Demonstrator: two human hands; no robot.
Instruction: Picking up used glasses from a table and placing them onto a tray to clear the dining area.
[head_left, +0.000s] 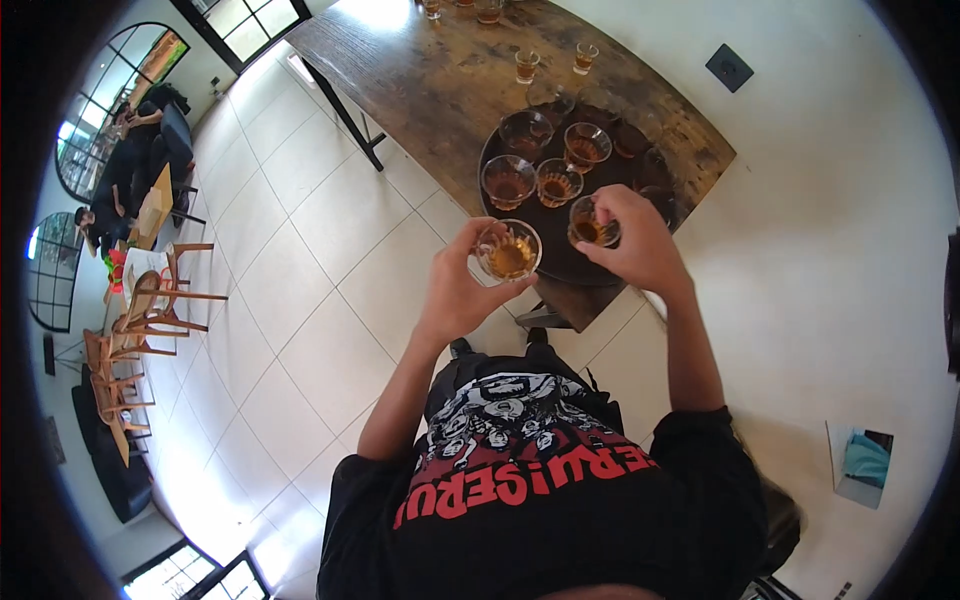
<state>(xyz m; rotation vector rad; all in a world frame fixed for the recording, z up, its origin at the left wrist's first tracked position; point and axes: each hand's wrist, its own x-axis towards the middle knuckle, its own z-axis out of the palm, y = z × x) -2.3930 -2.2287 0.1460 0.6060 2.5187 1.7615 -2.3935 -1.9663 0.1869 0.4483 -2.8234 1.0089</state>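
Observation:
My left hand (469, 281) holds a small glass cup of amber liquid (510, 251) in front of the near left edge of a round dark tray (551, 259). The fingers of my right hand (637, 240) are closed round another glass cup (592, 221) with amber liquid, over the tray. Several like cups stand on the tray, among them a fluted one (559, 183), one at its left edge (509, 182) and one farther back (587, 147). Whether the cup in my right hand touches the tray, I cannot tell.
The tray sits at the near end of a brown wooden table (420, 67). Two small shot glasses (526, 67) (585, 58) stand behind it, more glasses at the far end. A wall with a black socket (729, 68) is at the right. Wooden chairs (142, 315) and seated people are far left.

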